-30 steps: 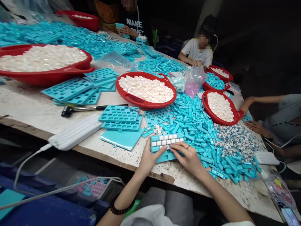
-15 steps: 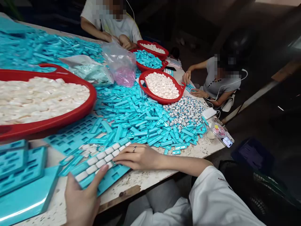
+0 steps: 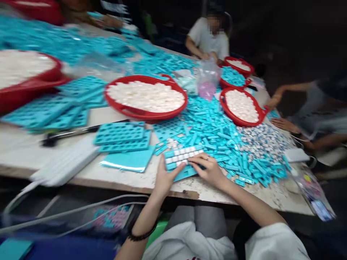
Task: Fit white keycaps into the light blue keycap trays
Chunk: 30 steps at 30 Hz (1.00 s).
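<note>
A small blue toy keyboard (image 3: 180, 154) with rows of white keycaps lies tilted near the table's front edge, partly over a blue panel with square recesses (image 3: 187, 174). My left hand (image 3: 166, 177) is closed around its left end, the thumb across the front keys. At the right end, my right hand (image 3: 207, 169) has bent fingers pressed on the white keys; a ring shows on one finger. Whatever lies beneath those fingertips is hidden. Loose white keycaps (image 3: 172, 143) lie just behind the keyboard. Slim blue plastic pieces (image 3: 217, 133) are heaped to the right.
Red baskets of white keycaps stand behind, one in the middle (image 3: 179, 112) and one at right (image 3: 261, 117). Stacked blue panels (image 3: 120, 134) and a white power strip (image 3: 67, 162) lie to the left. Small white-and-blue parts (image 3: 267, 144) form a pile at right. Other people sit around the table.
The camera view has swung left and drawn back, showing more of the table's left side. Both hands stay on the toy keyboard, which keeps its place on the table.
</note>
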Available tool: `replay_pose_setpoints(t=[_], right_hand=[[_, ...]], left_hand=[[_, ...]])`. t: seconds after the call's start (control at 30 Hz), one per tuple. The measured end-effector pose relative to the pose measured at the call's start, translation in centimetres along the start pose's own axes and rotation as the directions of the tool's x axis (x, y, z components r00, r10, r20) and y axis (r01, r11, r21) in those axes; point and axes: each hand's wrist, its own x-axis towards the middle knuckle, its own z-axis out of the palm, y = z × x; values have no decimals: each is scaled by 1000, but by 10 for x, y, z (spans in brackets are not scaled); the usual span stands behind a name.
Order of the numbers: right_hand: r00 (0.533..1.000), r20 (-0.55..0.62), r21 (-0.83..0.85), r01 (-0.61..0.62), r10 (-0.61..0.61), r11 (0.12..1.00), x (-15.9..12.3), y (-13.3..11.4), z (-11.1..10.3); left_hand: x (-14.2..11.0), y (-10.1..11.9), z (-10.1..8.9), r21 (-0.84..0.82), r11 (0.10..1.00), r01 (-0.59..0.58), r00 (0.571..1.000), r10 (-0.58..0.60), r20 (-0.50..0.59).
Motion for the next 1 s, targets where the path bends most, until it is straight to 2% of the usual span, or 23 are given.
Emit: replay_pose_setpoints(t=[0.1, 0.2, 0.27, 0.33, 0.37, 0.43, 0.53, 0.63, 0.73, 0.8, 0.83, 0.9, 1.0], right_hand=[[999, 12, 14, 37, -37, 999, 0, 0, -1], [996, -31, 32, 90, -89, 995, 0, -2, -3], [991, -112, 28, 76, -73, 997, 6, -5, -6], [989, -151, 3, 7, -6, 1000, 21, -7, -9], [992, -122, -12, -34, 33, 999, 32, -7, -10], [994, 38, -50, -103, 105, 993, 58, -6, -10], [936, 321, -102, -119, 146, 988, 101, -3, 3], [871, 485, -114, -30, 82, 993, 135, 1, 31], [772, 636, -160, 111, 17, 981, 154, 6, 62], [724, 690, -200, 168, 17, 965, 159, 8, 77], [714, 700, -214, 181, 21, 960, 160, 9, 82], [715, 698, -225, 185, 26, 957, 160, 9, 86], [742, 669, -249, 182, 33, 951, 159, 6, 78]], left_hand=[[-3, 3, -2, -77, 997, 16, 998, -11, 65], [-13, 8, -6, -87, 994, 71, 996, -66, 61], [-18, 9, -11, -73, 994, 83, 995, -79, 60], [-19, 9, -16, -69, 994, 84, 992, -77, 96], [-18, 8, -18, -74, 993, 88, 988, -78, 132], [-15, 8, -22, -85, 991, 105, 974, -85, 208], [-14, 9, -25, -105, 988, 113, 966, -84, 244], [-14, 10, -26, -158, 977, 143, 961, -99, 257], [-15, 4, -26, -233, 948, 215, 962, -165, 217], [-15, -3, -27, -301, 924, 237, 968, -198, 153], [-14, -6, -28, -338, 911, 235, 970, -201, 134], [-14, -9, -29, -406, 887, 221, 974, -182, 133], [-14, -7, -29, -413, 887, 207, 976, -160, 146]])
